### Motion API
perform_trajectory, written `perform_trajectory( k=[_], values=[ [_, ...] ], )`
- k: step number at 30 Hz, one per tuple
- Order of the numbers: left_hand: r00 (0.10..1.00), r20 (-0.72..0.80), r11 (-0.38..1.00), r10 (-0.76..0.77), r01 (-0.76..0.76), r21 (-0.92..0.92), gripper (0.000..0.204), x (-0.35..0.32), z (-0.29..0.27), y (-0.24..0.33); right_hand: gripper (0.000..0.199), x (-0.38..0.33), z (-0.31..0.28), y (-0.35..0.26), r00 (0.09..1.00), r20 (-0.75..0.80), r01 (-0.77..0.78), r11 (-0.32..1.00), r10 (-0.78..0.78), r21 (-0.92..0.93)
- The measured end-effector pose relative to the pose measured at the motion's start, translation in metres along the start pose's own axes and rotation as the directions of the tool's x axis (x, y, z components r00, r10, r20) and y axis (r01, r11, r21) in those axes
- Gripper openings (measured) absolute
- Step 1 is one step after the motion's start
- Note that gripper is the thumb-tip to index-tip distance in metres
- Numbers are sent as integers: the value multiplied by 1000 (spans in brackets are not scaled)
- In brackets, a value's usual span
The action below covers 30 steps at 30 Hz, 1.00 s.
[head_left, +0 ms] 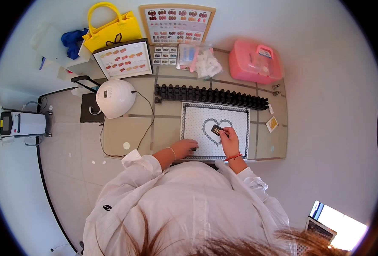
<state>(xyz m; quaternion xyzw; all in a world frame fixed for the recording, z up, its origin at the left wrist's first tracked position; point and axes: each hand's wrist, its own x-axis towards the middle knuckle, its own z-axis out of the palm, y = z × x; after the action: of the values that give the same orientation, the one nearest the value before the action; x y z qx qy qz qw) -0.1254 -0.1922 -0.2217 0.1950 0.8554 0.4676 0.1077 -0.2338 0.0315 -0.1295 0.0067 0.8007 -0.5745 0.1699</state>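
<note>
Over the white mat (193,115) with its black lace border and heart pattern, my right hand (229,143) is closed on a small black nail polish bottle (217,129) with a gold label. The bottle is tilted above the heart. My left hand (184,149) rests at the mat's lower left edge, its fingers bent around a small dark piece (193,149) too little to make out. Just beyond the mat, several black nail polish bottles (210,94) stand packed in long rows.
A white nail lamp (114,99) with a cable sits on the left. Along the back are a yellow bag (112,30), framed colour charts (125,59), plastic packs (199,62) and a pink case (256,62). A small yellow-and-white packet (272,124) lies right of the mat.
</note>
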Motion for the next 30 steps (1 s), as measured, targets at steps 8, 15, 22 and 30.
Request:
perform_trajectory(
  k=[8,15,22,30],
  values=[
    [751,309,-252,-584,194,-948,33,12,-36,17,28,-24,-7,9,963,270,227,607,-21,-762],
    [760,359,-456,-542,93,-885,36,9,-57,18,23,-26,5,36,921,376,309,394,103,-865],
    [790,366,-503,-493,84,-860,38,7,-50,15,24,-22,4,40,904,422,374,355,67,-857],
    [804,338,-467,-489,86,-880,36,6,-52,18,40,-7,-28,4,940,272,336,424,-206,-841]
  ],
)
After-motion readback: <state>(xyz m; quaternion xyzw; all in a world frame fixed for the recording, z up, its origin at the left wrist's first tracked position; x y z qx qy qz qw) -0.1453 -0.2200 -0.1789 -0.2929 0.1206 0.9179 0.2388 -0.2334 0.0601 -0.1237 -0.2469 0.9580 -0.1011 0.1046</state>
